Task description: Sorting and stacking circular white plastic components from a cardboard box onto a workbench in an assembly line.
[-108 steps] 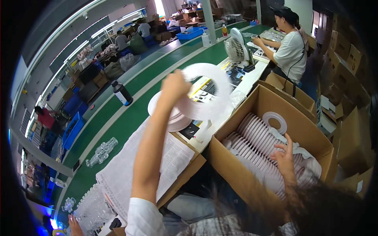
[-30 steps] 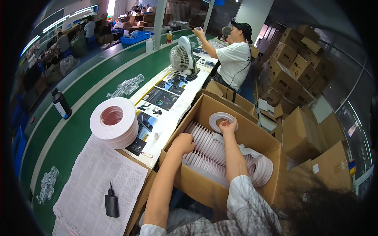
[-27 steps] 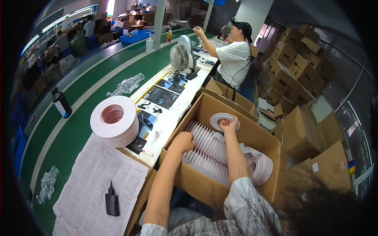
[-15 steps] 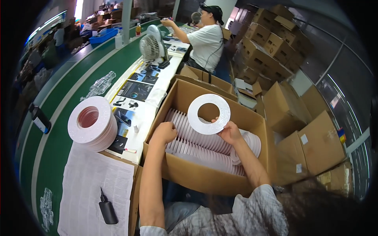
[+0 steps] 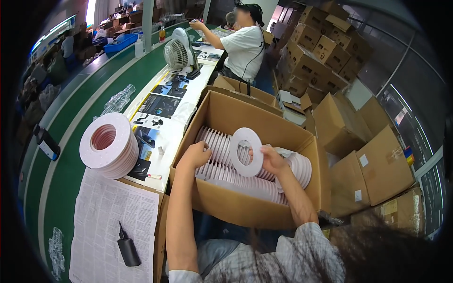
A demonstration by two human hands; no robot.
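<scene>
My right hand [image 5: 272,159] grips a flat white ring [image 5: 248,170] by its right side, fingers and thumb pinched on the rim. The ring is tilted over an open cardboard box [image 5: 236,210]. Inside the box, similar rings [image 5: 236,181] stand on edge in two packed rows, with further rings [image 5: 302,170] at the right end. My left hand [image 5: 196,154] is curled closed at the left end of the rows, near the box wall; what its fingers hold, if anything, is hidden. A stack of pinkish-white rings [image 5: 106,162] sits on the bench to the left.
A printed paper sheet [image 5: 101,212] on the bench bears a black nozzle bottle [image 5: 128,251]. Beyond are a fan [image 5: 177,54], a green conveyor belt [image 5: 66,127], another dark bottle [image 5: 46,141] and clear plastic pieces [image 5: 118,99]. A co-worker [image 5: 245,45] sits ahead; cartons [image 5: 325,52] are piled right.
The ring in my right hand has come down and turned more edge-on, closer to the rows. My left hand stays near the left end of the box. The view has shifted slightly.
</scene>
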